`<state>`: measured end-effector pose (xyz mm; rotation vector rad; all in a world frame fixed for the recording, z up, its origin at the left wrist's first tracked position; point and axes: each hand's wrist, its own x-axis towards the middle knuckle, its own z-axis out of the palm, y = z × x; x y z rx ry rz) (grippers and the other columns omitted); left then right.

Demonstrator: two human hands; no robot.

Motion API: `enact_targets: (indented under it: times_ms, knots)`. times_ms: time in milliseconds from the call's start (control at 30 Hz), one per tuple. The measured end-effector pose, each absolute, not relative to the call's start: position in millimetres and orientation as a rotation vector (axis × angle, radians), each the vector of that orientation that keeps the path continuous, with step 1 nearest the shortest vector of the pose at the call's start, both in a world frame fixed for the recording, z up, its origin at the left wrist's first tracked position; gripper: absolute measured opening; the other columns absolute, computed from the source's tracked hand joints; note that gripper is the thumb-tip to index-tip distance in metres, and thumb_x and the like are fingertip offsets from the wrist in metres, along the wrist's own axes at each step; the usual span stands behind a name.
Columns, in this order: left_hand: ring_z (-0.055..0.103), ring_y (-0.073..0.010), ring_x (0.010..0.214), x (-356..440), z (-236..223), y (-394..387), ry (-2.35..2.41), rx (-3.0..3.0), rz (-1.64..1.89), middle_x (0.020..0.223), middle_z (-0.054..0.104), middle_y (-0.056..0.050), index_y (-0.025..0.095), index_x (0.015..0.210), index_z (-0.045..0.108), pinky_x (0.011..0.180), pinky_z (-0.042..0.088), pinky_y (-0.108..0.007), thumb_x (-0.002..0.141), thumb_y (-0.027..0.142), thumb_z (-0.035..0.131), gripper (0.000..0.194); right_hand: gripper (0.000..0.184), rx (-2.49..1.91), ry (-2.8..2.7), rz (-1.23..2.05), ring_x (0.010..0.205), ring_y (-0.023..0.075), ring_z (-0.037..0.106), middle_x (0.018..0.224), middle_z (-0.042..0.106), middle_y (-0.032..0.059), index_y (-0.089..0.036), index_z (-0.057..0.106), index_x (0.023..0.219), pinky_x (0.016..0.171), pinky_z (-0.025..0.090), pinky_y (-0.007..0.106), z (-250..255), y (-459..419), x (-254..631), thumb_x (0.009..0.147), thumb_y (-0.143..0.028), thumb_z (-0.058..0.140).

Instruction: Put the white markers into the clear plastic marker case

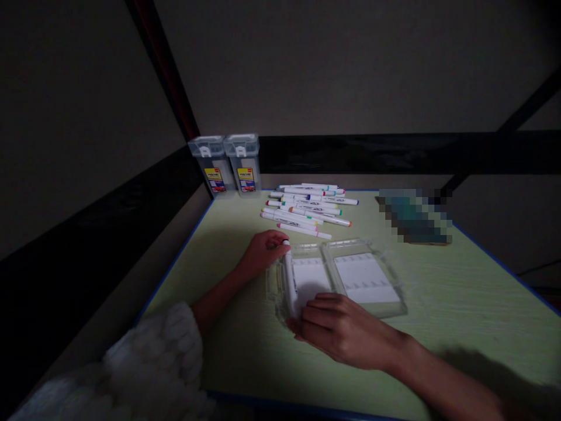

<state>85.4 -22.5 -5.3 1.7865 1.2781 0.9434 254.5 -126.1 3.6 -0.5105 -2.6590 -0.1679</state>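
Note:
A white marker (290, 272) with a dark end stands lengthwise over the left half of an open clear plastic case (405, 310). My left hand (262, 252) pinches the marker's far, dark end between thumb and fingers. At its near end my right hand (335, 327) is closed, fingers curled; the fingertips are partly hidden, and they appear to grip that end. White slotted inserts (366, 278) line both halves of the case, and the right half's insert shows no marker in it. Just beyond the case lies a loose pile of white markers (307, 210) with coloured ends.
Two clear lidded boxes (243, 166) with yellow labels stand at the back left table corner. A blurred-out flat object (414, 216) lies at the right. The light green table (473, 304) has blue edges, with walls behind and to the left.

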Motion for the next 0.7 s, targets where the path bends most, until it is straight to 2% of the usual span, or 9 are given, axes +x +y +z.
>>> enact_targets:
  times_ms: [700]
  knots:
    - [0.056, -0.0118, 0.068, 86.9, -3.7, -26.3, 1.252, 1.773, 1.060, 0.071, 0.062, -0.002, 0.013, 0.078, 0.063, 0.063, 0.044, -0.022, 0.062, 0.020, 0.060, 0.018, 0.012, -0.455, -2.555, -0.251, 0.055, 0.0107, 0.047, 0.058, 0.055, -0.0026, -0.014, 0.058, 0.084, 0.052, 0.032, 0.027, 13.4, -125.3, 252.4, 0.084, -0.013, 0.046]
